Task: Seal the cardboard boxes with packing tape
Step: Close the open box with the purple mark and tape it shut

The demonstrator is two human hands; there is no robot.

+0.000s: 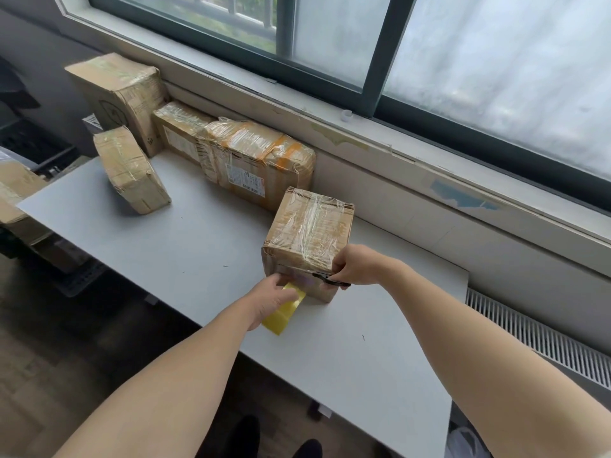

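Observation:
A small cardboard box (pixel 309 231) wrapped in clear tape stands on the grey table (pixel 185 246), close in front of me. My left hand (pixel 269 297) grips a yellow roll of packing tape (pixel 286 310) held against the box's near face. A clear strip runs from the roll across that face. My right hand (pixel 355 264) holds black scissors (pixel 330 279) at the near face, their blades pointing left at the tape strip. The scissor handles are hidden inside my fingers.
Several other taped cardboard boxes (pixel 258 160) stand along the wall under the window sill (pixel 363 140), with one (pixel 132 170) tilted at the table's left. More boxes (pixel 16 200) sit off the left edge. A radiator grille (pixel 542 342) lies at the right.

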